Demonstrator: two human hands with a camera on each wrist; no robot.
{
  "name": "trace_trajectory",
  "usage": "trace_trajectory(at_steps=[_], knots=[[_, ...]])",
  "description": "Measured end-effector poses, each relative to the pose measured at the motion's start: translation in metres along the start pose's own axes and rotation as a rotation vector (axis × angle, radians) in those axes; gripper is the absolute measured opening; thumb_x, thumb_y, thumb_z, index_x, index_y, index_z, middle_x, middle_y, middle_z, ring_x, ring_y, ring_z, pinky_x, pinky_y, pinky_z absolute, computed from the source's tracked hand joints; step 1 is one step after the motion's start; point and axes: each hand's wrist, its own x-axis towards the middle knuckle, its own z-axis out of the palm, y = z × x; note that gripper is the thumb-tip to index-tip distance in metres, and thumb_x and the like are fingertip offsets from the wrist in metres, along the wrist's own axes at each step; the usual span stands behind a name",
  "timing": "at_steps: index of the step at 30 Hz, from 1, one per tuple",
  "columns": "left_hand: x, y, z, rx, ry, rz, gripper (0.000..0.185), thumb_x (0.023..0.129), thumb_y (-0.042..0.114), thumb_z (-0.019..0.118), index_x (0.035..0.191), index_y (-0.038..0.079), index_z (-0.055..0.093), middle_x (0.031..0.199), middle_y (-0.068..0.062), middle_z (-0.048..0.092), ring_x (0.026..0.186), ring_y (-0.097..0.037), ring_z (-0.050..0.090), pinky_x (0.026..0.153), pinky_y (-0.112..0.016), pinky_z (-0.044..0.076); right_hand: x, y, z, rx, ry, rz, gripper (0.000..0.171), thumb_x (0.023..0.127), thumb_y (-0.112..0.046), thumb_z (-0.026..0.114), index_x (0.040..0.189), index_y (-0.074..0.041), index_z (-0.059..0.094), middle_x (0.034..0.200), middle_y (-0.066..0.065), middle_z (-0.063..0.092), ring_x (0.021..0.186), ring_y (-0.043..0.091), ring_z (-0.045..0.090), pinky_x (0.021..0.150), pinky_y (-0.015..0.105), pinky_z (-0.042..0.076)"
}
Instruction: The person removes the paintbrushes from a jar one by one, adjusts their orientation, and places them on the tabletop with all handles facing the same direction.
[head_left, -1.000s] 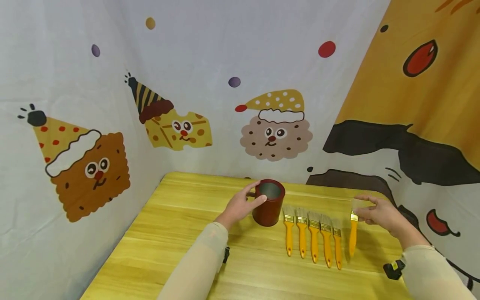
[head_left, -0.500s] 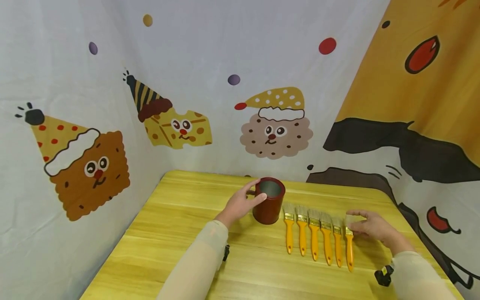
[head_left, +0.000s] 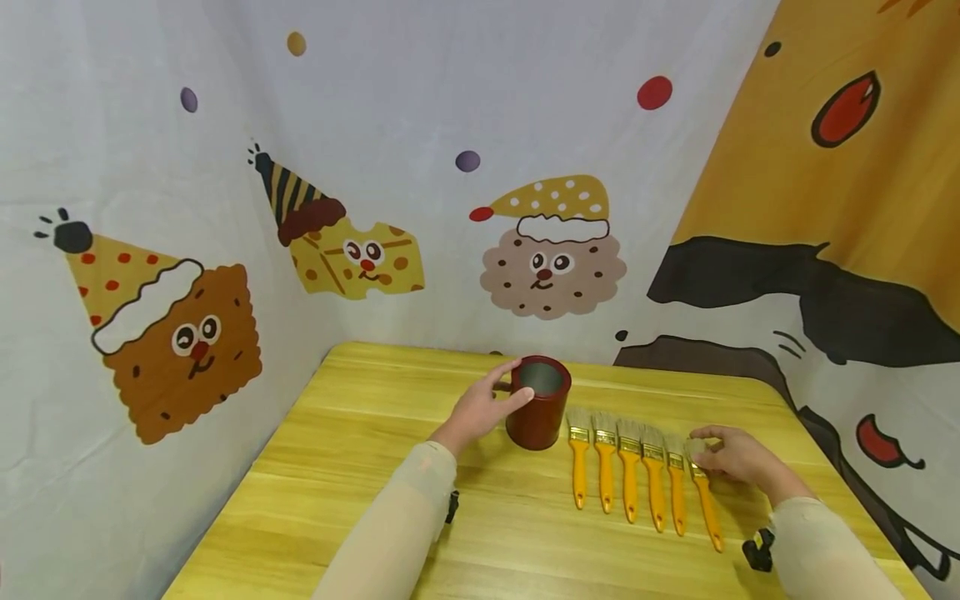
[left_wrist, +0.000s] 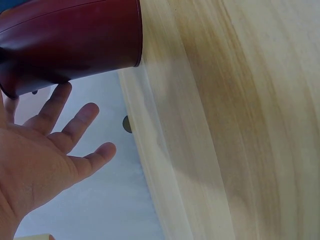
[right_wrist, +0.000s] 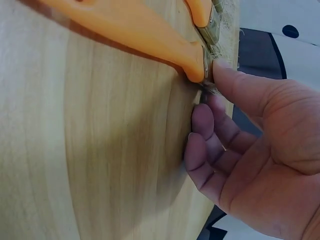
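My left hand (head_left: 483,408) holds a dark red cylindrical cup (head_left: 536,421) by its upper side, thumb near the front rim and index finger at the back. Three of its other fingers (left_wrist: 80,127) spread loosely beside the cup wall in the left wrist view. At the right end of a row of flat paintbrushes, my right hand (head_left: 738,457) pinches a paintbrush (head_left: 707,504) near its bristles, between thumb and fingertips. That brush's orange handle (right_wrist: 135,30) slants toward the front right; its bristles are partly covered by the fingers.
Several other orange-handled paintbrushes (head_left: 630,483) lie side by side between the cup and my right hand, bristles pointing away. The yellow wood-grain table (head_left: 360,433) meets a cartoon-printed cloth backdrop (head_left: 420,100) at its back and left sides.
My right hand has brought the paintbrush left and down beside the row, and its handle end has swung to the right. The left hand and cup have stayed put.
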Motion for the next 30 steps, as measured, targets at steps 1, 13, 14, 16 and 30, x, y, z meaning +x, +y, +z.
trace_trajectory(at_steps=[1,13,14,16,30], knots=[[-0.0001,0.0003,-0.0001,0.0,0.0,0.002,0.069,0.086,0.073,0.056,0.148,0.055,0.031,0.144,0.002,0.053,0.129,-0.025,0.055,0.094,-0.052,0.052,0.0005,0.0003,0.0,0.002,-0.004,0.001,0.065,0.092,-0.033,0.07,0.142,0.001,0.048,0.121,0.023,0.064,0.097,0.022,0.066,0.076,0.037,0.054],[-0.0006,0.0015,-0.0002,0.0,-0.007,0.002,0.071,0.086,0.073,0.056,0.149,0.053,0.031,0.145,0.002,0.053,0.129,-0.024,0.055,0.095,-0.052,0.051,0.0,-0.0032,0.0002,-0.019,-0.001,-0.007,0.066,0.093,-0.031,0.069,0.146,-0.001,0.044,0.127,0.027,0.059,0.103,0.026,0.062,0.077,0.036,0.053],[-0.0007,0.0014,-0.0002,0.001,-0.007,0.004,0.071,0.086,0.073,0.056,0.149,0.053,0.031,0.144,0.003,0.053,0.128,-0.024,0.055,0.095,-0.052,0.051,-0.0006,-0.004,0.0001,-0.023,-0.003,-0.013,0.066,0.094,-0.031,0.069,0.146,0.0,0.043,0.127,0.027,0.059,0.103,0.026,0.062,0.077,0.036,0.053],[-0.0008,0.0012,-0.0002,0.004,-0.006,0.01,0.07,0.086,0.072,0.056,0.149,0.052,0.032,0.145,0.003,0.052,0.129,-0.024,0.055,0.096,-0.052,0.051,-0.0012,-0.0049,0.0,-0.028,-0.004,-0.021,0.067,0.094,-0.031,0.069,0.146,0.001,0.042,0.126,0.028,0.059,0.103,0.027,0.062,0.077,0.037,0.053],[0.0002,0.0006,0.0008,-0.005,0.002,-0.013,0.071,0.085,0.073,0.057,0.148,0.055,0.031,0.147,0.0,0.051,0.133,-0.03,0.052,0.095,-0.055,0.05,-0.0017,-0.0062,0.0004,-0.012,0.002,0.004,0.074,0.093,-0.033,0.07,0.15,0.0,0.037,0.127,0.03,0.057,0.103,0.03,0.06,0.077,0.036,0.052]])
